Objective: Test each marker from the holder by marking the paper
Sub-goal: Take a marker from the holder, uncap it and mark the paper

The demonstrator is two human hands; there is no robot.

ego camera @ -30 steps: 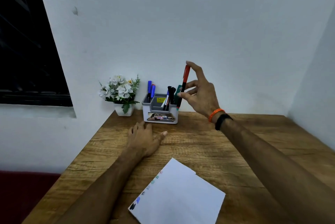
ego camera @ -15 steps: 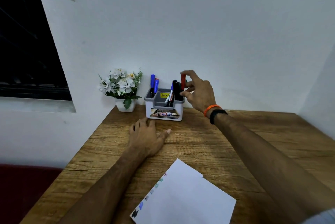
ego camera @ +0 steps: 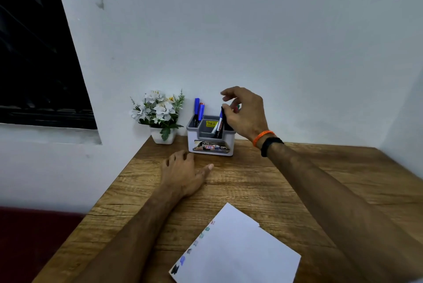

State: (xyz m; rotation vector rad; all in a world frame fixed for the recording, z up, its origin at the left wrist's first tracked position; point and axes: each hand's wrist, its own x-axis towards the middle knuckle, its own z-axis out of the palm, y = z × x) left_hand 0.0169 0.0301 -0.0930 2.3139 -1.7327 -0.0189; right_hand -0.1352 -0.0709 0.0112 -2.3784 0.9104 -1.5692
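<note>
A grey-and-white marker holder [ego camera: 210, 139] stands at the back of the wooden table [ego camera: 286, 182], against the wall. Two blue markers [ego camera: 197, 110] stick up from its left slot. My right hand [ego camera: 246, 114] hovers over the right slot, thumb and curled fingers pinching the top of a black marker [ego camera: 226, 121] that still stands in the holder beside a white-and-blue marker [ego camera: 219, 125]. The red marker is hidden behind this hand. My left hand [ego camera: 183, 173] lies flat on the table in front of the holder, fingers spread. The white paper [ego camera: 240, 250] lies near me, with several coloured marks along its left edge.
A small white pot of white flowers [ego camera: 160, 114] stands left of the holder at the table's back corner. A dark window [ego camera: 34, 54] fills the left wall. White walls close the table at the back and right.
My right hand lowered the red marker into the holder's right slot, let it go, and shifted its fingers onto the black marker. The left hand has stayed flat on the table.
</note>
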